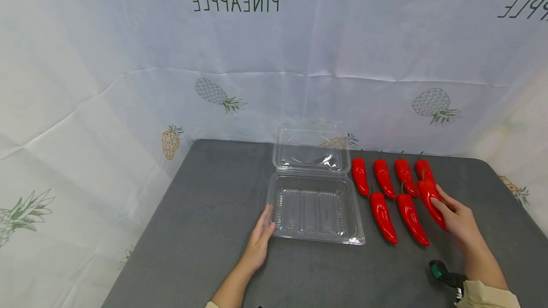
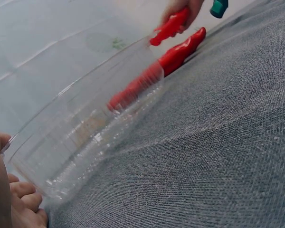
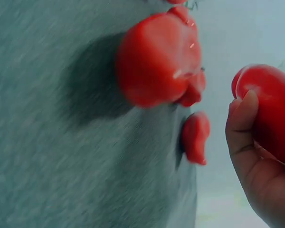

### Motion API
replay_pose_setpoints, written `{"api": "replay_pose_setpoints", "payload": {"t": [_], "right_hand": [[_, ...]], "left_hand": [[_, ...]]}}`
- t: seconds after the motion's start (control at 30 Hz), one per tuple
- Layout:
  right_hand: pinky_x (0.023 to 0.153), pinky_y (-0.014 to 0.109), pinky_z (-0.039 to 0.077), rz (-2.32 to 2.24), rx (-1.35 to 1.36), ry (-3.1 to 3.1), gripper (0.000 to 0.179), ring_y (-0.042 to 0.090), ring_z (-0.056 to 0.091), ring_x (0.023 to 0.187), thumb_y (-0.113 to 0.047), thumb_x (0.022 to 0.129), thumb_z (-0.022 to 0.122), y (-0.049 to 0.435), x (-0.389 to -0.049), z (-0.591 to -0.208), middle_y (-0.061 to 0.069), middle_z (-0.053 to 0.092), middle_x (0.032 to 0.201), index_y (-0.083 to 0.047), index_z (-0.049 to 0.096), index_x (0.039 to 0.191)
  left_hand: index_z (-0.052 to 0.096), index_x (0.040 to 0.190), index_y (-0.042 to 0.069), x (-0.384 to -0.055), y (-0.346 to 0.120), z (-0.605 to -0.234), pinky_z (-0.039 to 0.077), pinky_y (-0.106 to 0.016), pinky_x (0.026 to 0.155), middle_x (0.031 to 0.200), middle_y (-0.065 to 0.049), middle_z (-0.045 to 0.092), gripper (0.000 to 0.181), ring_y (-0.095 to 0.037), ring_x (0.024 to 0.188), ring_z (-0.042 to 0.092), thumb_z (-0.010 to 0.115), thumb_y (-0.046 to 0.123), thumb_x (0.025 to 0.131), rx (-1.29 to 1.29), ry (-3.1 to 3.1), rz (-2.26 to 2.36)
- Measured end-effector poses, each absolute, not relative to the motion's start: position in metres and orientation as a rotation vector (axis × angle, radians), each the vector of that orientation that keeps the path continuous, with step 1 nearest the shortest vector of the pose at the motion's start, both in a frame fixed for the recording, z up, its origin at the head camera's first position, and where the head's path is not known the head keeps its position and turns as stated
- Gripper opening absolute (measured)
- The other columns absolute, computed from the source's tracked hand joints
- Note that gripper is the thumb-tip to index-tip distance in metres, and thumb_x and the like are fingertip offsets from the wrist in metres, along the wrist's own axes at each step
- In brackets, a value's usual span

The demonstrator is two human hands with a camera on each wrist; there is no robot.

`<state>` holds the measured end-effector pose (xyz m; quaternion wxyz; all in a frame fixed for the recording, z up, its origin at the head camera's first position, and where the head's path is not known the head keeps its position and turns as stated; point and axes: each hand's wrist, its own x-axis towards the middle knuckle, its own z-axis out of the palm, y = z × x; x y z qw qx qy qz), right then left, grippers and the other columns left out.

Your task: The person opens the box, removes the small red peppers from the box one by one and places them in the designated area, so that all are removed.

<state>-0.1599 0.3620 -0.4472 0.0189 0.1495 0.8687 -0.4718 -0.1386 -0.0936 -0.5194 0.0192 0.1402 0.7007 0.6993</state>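
A clear plastic clamshell container (image 1: 317,207) stands with its lid folded back on the dark table. At its left side my left hand (image 1: 258,241) grips the wall, thumb at the rim and fingers curled outside, as the left wrist view shows on the container (image 2: 85,118). My right hand (image 1: 460,220) holds a red chili pepper (image 1: 429,198) between thumb and fingers, lifted off the table in the right wrist view, where the pepper (image 3: 275,111) is close to the camera. Beside the container lie other red peppers, the nearest being this front-row pepper (image 1: 412,218).
Four-sided cloth is not fully seen; a white curtain (image 1: 364,37) with pineapple prints hangs behind the grey table (image 1: 205,194). Several peppers form a back row, among them one pepper (image 1: 360,176) by the container's right side. A black and green strap (image 1: 445,274) sits by the right wrist.
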Motion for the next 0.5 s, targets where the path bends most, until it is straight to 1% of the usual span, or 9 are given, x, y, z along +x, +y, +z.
{"api": "replay_pose_setpoints", "payload": {"t": [0.07,0.13,0.2,0.27,0.33,0.37,0.4,0.43,0.5], "right_hand": [[0.061,0.007,0.04,-1.44,0.478,2.687,0.061,0.029,0.037,0.117,-0.048,0.096,0.038,0.366,-0.159,-0.451,0.031,0.007,0.151,-0.03,0.009,0.146],[0.06,0.006,0.036,-1.425,0.488,2.68,0.062,0.047,0.02,0.126,-0.048,0.096,0.037,0.369,-0.159,-0.454,0.032,0.006,0.15,-0.026,0.008,0.146],[0.061,0.007,0.033,-1.413,0.495,2.667,0.063,0.052,0.013,0.13,-0.049,0.096,0.037,0.373,-0.158,-0.455,0.032,0.005,0.15,-0.024,0.007,0.146],[0.067,0.013,0.033,-1.388,0.501,2.66,0.065,0.053,0.011,0.132,-0.049,0.096,0.037,0.377,-0.158,-0.457,0.032,0.004,0.15,-0.022,0.007,0.146],[0.078,0.025,0.039,-1.368,0.507,2.654,0.065,0.053,0.01,0.132,-0.05,0.096,0.036,0.379,-0.158,-0.457,0.033,0.003,0.15,-0.02,0.007,0.146],[0.085,0.035,0.041,-1.366,0.512,2.644,0.066,0.054,0.008,0.133,-0.05,0.096,0.036,0.38,-0.158,-0.458,0.033,0.002,0.15,-0.019,0.006,0.145],[0.089,0.046,0.039,-1.359,0.513,2.64,0.067,0.055,0.008,0.133,-0.05,0.096,0.036,0.381,-0.158,-0.458,0.034,0.001,0.149,-0.017,0.006,0.145],[0.094,0.056,0.035,-1.357,0.515,2.636,0.067,0.055,0.006,0.133,-0.05,0.096,0.036,0.382,-0.158,-0.458,0.034,0.0,0.149,-0.016,0.006,0.145],[0.1,0.068,0.022,-1.359,0.507,2.619,0.068,0.056,0.003,0.134,-0.05,0.096,0.036,0.383,-0.157,-0.459,0.035,-0.002,0.148,-0.014,0.005,0.145]], "left_hand": [[0.011,0.147,-0.005,-0.138,-0.094,-0.519,0.015,-0.001,0.102,0.154,-0.024,0.013,0.057,-0.037,0.142,0.008,0.036,0.017,0.101,0.43,2.172,2.171],[0.011,0.147,-0.005,-0.138,-0.094,-0.519,0.015,-0.001,0.102,0.154,-0.024,0.013,0.056,-0.037,0.142,0.008,0.036,0.017,0.101,0.428,2.173,2.172],[0.011,0.147,-0.005,-0.137,-0.094,-0.519,0.015,-0.001,0.102,0.154,-0.024,0.013,0.056,-0.037,0.142,0.008,0.036,0.017,0.101,0.428,2.178,2.171],[0.011,0.147,-0.004,-0.137,-0.094,-0.519,0.015,-0.001,0.102,0.154,-0.024,0.013,0.057,-0.038,0.142,0.008,0.036,0.018,0.101,0.428,2.184,2.165],[0.01,0.147,-0.004,-0.136,-0.094,-0.518,0.015,0.0,0.102,0.154,-0.024,0.013,0.057,-0.038,0.142,0.008,0.035,0.018,0.101,0.428,2.189,2.161],[0.01,0.147,-0.004,-0.136,-0.095,-0.518,0.015,0.0,0.102,0.154,-0.024,0.013,0.057,-0.038,0.142,0.008,0.035,0.018,0.101,0.429,2.191,2.159],[0.01,0.147,-0.004,-0.136,-0.095,-0.518,0.015,0.0,0.102,0.154,-0.024,0.013,0.057,-0.038,0.142,0.008,0.035,0.018,0.101,0.429,2.193,2.157],[0.01,0.147,-0.004,-0.136,-0.095,-0.518,0.015,0.0,0.102,0.154,-0.024,0.013,0.056,-0.038,0.142,0.008,0.035,0.018,0.101,0.429,2.192,2.158],[0.011,0.147,-0.004,-0.136,-0.095,-0.518,0.015,0.0,0.102,0.154,-0.024,0.013,0.056,-0.037,0.142,0.008,0.035,0.018,0.101,0.425,2.192,2.156]]}}
